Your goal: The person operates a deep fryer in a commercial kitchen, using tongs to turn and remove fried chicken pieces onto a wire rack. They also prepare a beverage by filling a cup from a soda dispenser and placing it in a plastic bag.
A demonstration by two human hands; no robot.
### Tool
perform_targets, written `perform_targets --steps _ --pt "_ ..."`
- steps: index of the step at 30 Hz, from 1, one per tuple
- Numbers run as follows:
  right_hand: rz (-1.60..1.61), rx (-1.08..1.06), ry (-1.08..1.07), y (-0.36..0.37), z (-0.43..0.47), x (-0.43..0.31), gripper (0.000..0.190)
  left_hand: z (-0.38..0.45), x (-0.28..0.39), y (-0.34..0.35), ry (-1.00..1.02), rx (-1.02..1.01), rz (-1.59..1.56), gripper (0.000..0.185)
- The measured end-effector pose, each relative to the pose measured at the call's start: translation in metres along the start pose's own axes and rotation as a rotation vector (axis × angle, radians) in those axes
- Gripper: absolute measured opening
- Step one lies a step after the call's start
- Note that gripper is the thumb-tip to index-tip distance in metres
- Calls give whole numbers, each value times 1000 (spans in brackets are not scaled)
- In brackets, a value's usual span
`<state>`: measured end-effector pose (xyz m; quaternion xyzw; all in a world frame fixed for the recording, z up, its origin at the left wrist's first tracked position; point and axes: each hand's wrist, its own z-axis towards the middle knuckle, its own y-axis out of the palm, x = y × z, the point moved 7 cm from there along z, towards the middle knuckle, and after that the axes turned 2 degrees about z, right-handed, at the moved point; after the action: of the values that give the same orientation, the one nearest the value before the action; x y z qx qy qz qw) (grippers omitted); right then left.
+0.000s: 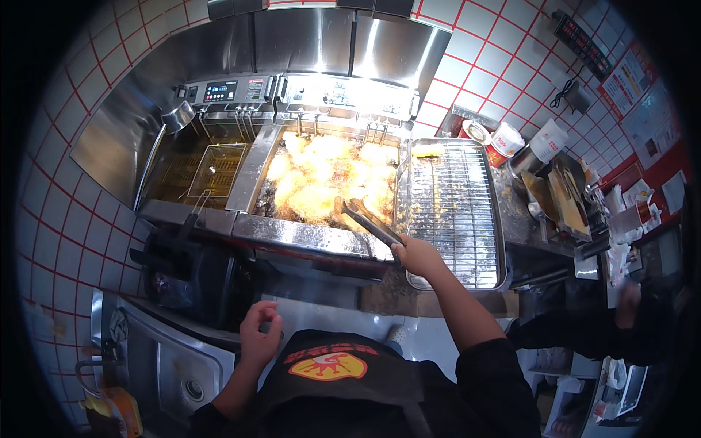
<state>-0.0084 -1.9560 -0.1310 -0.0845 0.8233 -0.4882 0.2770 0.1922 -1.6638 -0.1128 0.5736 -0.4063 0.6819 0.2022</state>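
My right hand (pixel 417 255) grips a pair of metal tongs (pixel 378 227) over the front edge of the deep fryer (pixel 306 232). The tong tips reach the near side of the bubbling oil, at a piece of frying food (pixel 346 214); whether they pinch it I cannot tell. Many bright, overexposed pieces of battered food (pixel 312 175) crowd that vat. My left hand (pixel 259 335) hangs in front of the apron with fingers curled and apart, holding nothing. Right of the vat lies a wire rack in a metal tray (pixel 454 219), with a yellow piece (pixel 428 150) at its far left corner.
Left of the frying vat, a wire basket (pixel 219 169) sits in a second oil vat, near a long-handled metal ladle (pixel 178 117). A sink (pixel 191 356) lies lower left. Paper buckets (pixel 506 139) stand behind the tray. A person in dark clothing (pixel 591 334) is close at right.
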Motion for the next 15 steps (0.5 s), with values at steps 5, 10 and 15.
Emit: perform_targets --steps 5,10,15 --pt "287 -57 56 31 26 -13 35 -2 -16 -63 -15 55 -94 23" --pt "599 -149 198 56 25 -35 33 -13 -15 -83 11 71 -192 23" --pt "624 0 54 86 31 -19 39 -34 -20 -85 15 143 -206 23"
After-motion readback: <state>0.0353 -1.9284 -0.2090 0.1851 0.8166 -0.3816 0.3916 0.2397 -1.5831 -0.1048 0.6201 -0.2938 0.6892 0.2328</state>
